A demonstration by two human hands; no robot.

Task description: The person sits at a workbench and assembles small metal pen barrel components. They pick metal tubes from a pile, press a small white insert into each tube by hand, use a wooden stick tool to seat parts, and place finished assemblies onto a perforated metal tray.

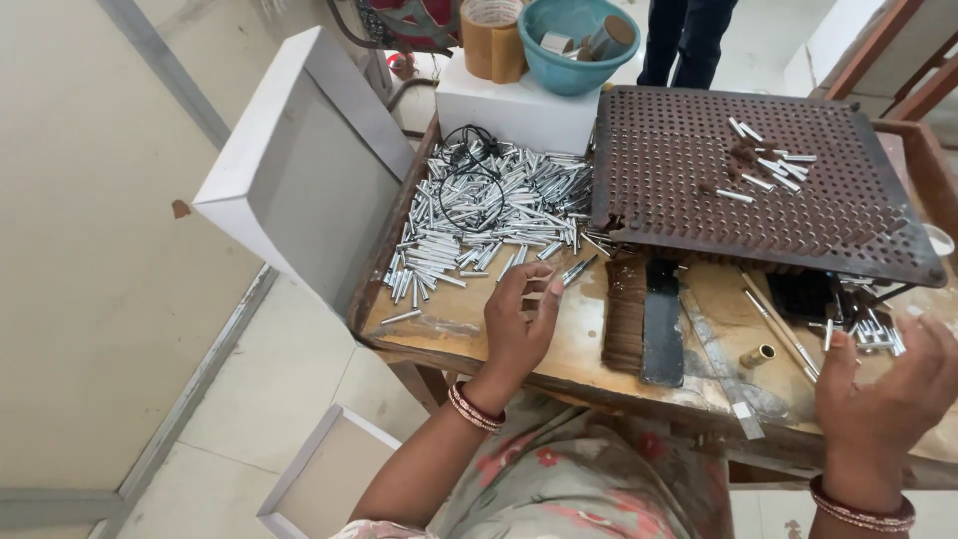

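The left hand (519, 319) pinches a small silver tube (576, 269) between thumb and fingertips, just near of a heap of silver tubes (494, 215) spread over the left part of the wooden desk (589, 349). The right hand (888, 384) hovers at the near right with fingers spread wide, holding nothing, beside a smaller cluster of tubes (868, 329). A brown perforated tray (758, 180) lies to the right, a few tubes on it. A brush (644, 319) lies between the hands.

L hand (519, 324) pinching metal tube (576, 269), tube pile (489, 205)
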